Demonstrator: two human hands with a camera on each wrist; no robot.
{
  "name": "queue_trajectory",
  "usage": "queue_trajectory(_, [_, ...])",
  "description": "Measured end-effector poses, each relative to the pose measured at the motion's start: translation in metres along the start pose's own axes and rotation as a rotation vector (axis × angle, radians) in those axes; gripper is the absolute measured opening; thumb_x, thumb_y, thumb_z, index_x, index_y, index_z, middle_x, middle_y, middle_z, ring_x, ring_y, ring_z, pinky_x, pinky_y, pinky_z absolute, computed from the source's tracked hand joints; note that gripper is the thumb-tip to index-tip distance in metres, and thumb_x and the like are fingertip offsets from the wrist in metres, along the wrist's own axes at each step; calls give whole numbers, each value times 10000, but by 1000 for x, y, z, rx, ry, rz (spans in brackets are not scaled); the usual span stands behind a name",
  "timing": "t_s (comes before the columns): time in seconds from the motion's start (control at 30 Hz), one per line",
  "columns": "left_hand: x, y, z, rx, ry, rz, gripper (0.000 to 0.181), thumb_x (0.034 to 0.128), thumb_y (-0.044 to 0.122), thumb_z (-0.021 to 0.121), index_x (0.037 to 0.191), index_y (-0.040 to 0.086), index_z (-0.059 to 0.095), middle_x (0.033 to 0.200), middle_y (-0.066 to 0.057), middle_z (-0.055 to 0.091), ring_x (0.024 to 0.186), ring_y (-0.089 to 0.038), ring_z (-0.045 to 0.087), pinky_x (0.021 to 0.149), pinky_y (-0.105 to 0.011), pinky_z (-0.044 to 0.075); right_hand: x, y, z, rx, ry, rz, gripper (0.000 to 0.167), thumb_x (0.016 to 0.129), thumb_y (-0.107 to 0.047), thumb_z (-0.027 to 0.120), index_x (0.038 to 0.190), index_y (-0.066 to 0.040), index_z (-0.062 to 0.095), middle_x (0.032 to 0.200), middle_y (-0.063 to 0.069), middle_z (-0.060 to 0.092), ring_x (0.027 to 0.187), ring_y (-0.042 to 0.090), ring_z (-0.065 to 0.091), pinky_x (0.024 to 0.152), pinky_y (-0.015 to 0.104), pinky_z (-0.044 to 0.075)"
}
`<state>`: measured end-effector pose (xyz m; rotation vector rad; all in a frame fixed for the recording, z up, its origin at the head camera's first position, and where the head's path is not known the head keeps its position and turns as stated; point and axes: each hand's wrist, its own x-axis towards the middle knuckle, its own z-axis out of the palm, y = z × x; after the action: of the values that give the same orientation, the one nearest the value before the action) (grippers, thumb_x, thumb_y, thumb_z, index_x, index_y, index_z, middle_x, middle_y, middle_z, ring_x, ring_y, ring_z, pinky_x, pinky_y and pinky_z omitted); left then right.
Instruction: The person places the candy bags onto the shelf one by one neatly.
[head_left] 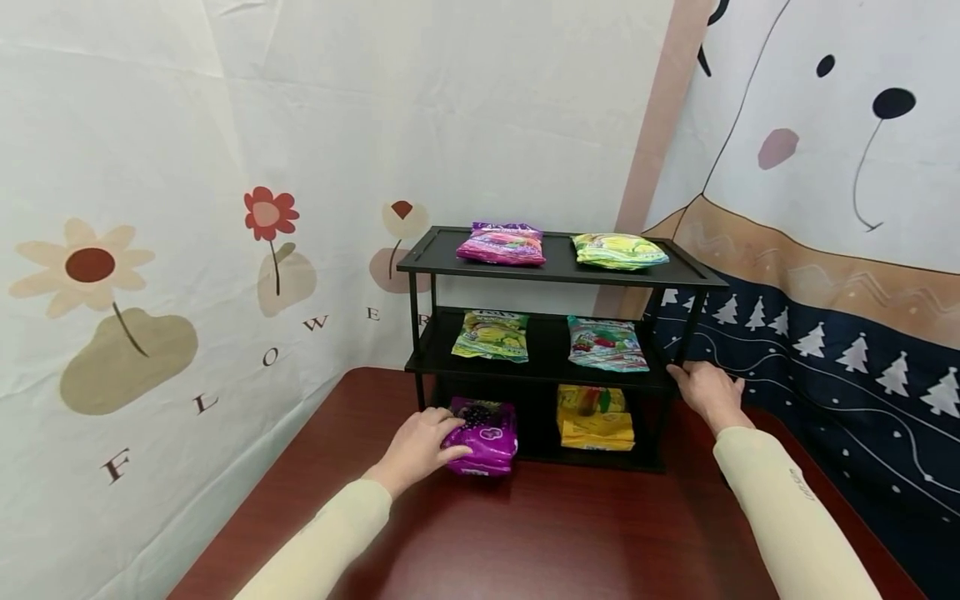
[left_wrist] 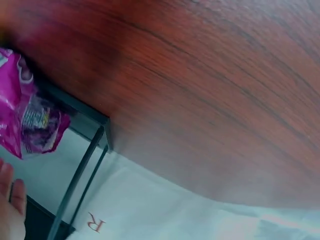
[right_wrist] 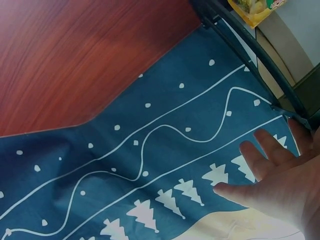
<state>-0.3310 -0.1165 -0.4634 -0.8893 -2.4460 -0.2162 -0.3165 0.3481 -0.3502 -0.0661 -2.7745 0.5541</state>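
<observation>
A purple snack bag (head_left: 483,437) with dark fruit printed on it juts out at the left front of the lowest shelf. My left hand (head_left: 422,446) grips its left side, thumb across the front and fingers near the top. In the left wrist view, two fingertips (left_wrist: 17,195) show apart from the bag; the other fingers are outside the frame. My right hand (head_left: 708,392) touches the right end of the black three-tier rack (head_left: 547,372) at the middle shelf. In the right wrist view, its fingers (right_wrist: 270,145) are spread and fairly straight; the thumb is hidden.
Pink-purple (head_left: 502,246) and yellow-green (head_left: 618,250) bags lie on the top shelf. A green bag (head_left: 491,336) and a teal bag (head_left: 606,343) lie on the middle one. A yellow bag (head_left: 596,421) sits low right. Printed cloths hang behind the brown table (head_left: 570,533).
</observation>
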Motion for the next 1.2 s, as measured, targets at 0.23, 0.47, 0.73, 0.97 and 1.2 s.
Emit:
queue_trajectory(0.23, [-7, 6, 7, 88, 56, 271, 472, 804, 475, 793, 1163, 179, 716, 1044, 2, 629, 922, -169, 576, 759, -326, 482, 1, 2, 4, 3, -1, 5, 455, 1054, -322, 459, 1110, 76, 671, 1025, 297, 661, 1086, 546, 514, 970, 803, 135])
queue_trajectory(0.47, [-8, 11, 12, 155, 103, 322, 145, 882, 187, 760, 1027, 181, 746, 948, 19, 639, 852, -159, 609, 715, -314, 515, 4, 0, 4, 0, 17, -9, 451, 1054, -322, 469, 1098, 78, 673, 1003, 293, 661, 1055, 532, 528, 962, 788, 158])
queue_trajectory(0.73, [3, 15, 13, 205, 74, 247, 182, 832, 50, 764, 961, 179, 772, 971, 0, 698, 895, -181, 669, 801, -319, 555, 2, 0, 0, -4, -5, 1, 471, 1058, -329, 455, 1145, 91, 651, 1087, 319, 644, 1100, 559, 501, 972, 804, 131])
queue_trajectory(0.97, [15, 23, 15, 180, 74, 170, 200, 821, -31, 727, 899, 149, 766, 860, -18, 679, 754, -171, 600, 640, -284, 550, 1, 1, 0, 4, 6, -6, 434, 1053, -313, 469, 1031, 69, 674, 895, 256, 658, 1063, 552, 519, 970, 811, 118])
queue_trajectory(1.2, [22, 30, 18, 198, 45, 114, 185, 805, -24, 740, 905, 129, 764, 868, -39, 670, 786, -203, 626, 691, -308, 554, 1, 2, 2, 1, 5, -6, 467, 1053, -319, 464, 1163, 99, 642, 1077, 319, 645, 1101, 566, 500, 969, 810, 125])
